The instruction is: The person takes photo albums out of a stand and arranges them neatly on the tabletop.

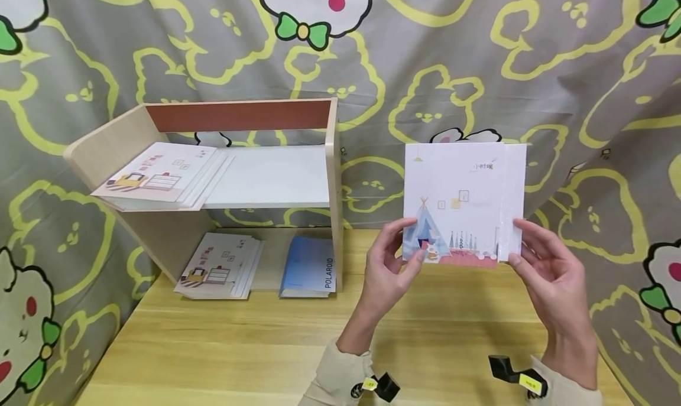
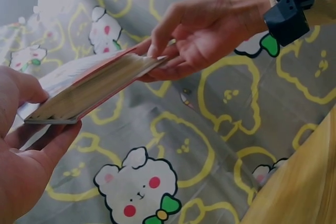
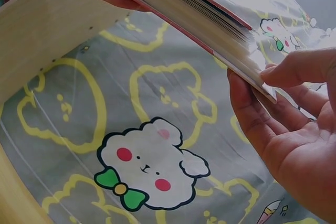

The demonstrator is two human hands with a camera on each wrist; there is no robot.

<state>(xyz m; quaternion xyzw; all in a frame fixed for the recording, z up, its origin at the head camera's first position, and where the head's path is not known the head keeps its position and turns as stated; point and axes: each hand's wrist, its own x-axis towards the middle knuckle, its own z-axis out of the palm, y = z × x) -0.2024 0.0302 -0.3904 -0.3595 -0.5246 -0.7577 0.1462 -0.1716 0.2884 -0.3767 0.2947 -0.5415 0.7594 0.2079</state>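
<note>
A white square book (image 1: 463, 184) is held up above the right part of the table, its front cover showing a blue tent and small picture frames. My left hand (image 1: 391, 270) pinches its lower left edge between thumb and fingers. On the opposite edge my right hand (image 1: 555, 276) grips it the same way. In the left wrist view the book (image 2: 100, 87) is seen from its lower edge, a thick block of pages between two covers. The right wrist view shows the page block of the book (image 3: 199, 30), with the right thumb on top and fingers beneath.
A two-level wooden shelf (image 1: 334, 175) stands on the wooden table (image 1: 239, 347) to the left. White illustrated books (image 1: 159, 172) lie stacked on its upper level; a similar stack (image 1: 215, 267) and blue POLAROID books (image 1: 307, 264) lie below. A patterned curtain (image 1: 372, 81) hangs behind.
</note>
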